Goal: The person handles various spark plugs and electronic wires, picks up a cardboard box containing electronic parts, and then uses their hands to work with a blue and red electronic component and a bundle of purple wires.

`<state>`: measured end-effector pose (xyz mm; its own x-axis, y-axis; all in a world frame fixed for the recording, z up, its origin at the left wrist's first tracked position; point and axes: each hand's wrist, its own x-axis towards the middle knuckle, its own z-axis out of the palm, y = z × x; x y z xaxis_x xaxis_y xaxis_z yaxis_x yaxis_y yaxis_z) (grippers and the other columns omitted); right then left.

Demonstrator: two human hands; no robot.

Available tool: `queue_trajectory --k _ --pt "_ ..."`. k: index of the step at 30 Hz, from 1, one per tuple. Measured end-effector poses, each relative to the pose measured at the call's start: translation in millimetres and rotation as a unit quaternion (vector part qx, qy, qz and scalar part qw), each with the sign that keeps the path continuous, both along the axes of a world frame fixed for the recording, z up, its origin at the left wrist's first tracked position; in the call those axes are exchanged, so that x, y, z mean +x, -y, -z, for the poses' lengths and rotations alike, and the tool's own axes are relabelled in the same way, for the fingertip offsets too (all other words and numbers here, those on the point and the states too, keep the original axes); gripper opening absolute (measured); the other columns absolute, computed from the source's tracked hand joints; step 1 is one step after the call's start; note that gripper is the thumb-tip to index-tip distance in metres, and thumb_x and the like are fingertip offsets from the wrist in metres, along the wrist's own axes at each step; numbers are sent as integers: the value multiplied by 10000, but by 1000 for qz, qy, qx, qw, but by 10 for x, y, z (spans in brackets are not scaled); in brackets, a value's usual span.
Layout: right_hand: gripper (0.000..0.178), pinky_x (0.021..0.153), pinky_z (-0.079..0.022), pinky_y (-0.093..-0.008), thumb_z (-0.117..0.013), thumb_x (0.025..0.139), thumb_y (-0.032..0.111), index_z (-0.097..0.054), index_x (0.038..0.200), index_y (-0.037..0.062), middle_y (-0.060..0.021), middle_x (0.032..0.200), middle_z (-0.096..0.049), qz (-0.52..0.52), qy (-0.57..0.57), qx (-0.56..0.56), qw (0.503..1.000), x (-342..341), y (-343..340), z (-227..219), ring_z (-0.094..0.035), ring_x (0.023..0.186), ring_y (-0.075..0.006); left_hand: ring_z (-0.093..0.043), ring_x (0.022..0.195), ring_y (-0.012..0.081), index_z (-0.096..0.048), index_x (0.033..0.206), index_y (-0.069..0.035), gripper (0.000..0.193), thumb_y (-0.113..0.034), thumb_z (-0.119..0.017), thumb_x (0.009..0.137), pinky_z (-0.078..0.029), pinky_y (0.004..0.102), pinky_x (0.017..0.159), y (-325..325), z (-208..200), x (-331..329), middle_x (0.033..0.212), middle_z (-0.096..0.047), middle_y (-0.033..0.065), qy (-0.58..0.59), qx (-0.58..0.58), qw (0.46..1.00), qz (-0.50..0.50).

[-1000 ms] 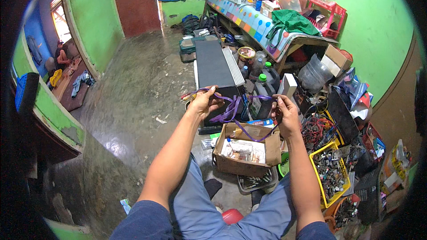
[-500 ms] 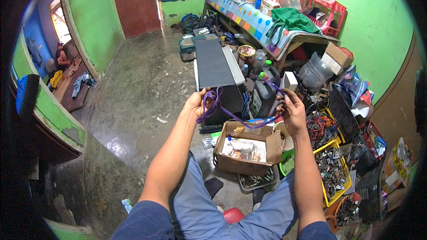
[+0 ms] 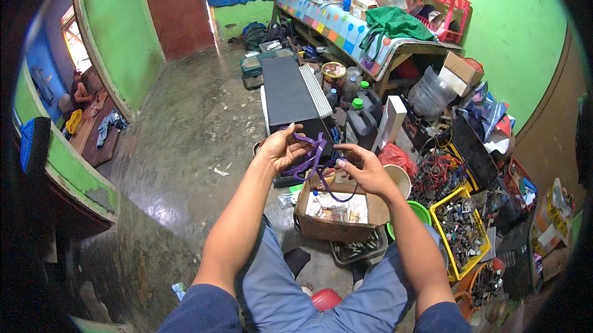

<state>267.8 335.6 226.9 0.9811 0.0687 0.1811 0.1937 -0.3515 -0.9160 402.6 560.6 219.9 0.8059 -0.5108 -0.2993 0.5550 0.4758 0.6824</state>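
A looped purple cord (image 3: pixel 317 154) hangs between my hands above an open cardboard box (image 3: pixel 336 228). The fingers of my left hand (image 3: pixel 283 149) curl round its bundled loops. My right hand (image 3: pixel 365 172) is close by on the right, thumb and forefinger drawn together at the cord. From there a slack length sags over the box and runs back up toward my right palm, where its end is hidden. Inside the box lie white papers and small clear packets (image 3: pixel 346 208).
Beyond the box stands a black case (image 3: pixel 287 89), with dark jugs with green caps (image 3: pixel 360 124) to its right. A yellow crate (image 3: pixel 456 271) of small parts and tangled cables (image 3: pixel 437 172) lie at right. A tray (image 3: pixel 352 251) sits below the box. Another person (image 3: pixel 83 92) sits in the left room.
My right hand has come down and left, close to my left hand. The cord, earlier stretched wide between them, now hangs in tighter loops. The view has shifted slightly.
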Motion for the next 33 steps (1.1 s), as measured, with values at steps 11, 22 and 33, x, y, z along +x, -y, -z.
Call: queue_trajectory --k 11,22,33 --pt "185 693 -496 -302 -712 888 139 -740 1025 18 -108 856 -661 133 202 -63 968 111 -68 49 -631 749 -171 -674 881 195 -523 1260 -77 366 -326 -574 996 -613 365 746 429 -155 -227 973 -634 85 155 50 986 39" --pt "140 696 -484 -271 -661 923 81 -719 1004 -16 -90 861 -663 227 230 15 946 69 47 -28 -617 764 -137 -582 883 124 -603 1179 -71 272 -200 -620 940 -534 310 748 682 -79 -317 1002 -632 45 271 180 939 115" --pt "215 545 -442 -209 -634 978 214 -693 1077 32 -33 845 -684 342 285 196 874 72 650 -145 -596 688 -64 -538 637 67 -594 1201 -71 338 -27 -667 874 -428 228 561 543 -221 -303 830 -638 -3 315 242 916 -52"
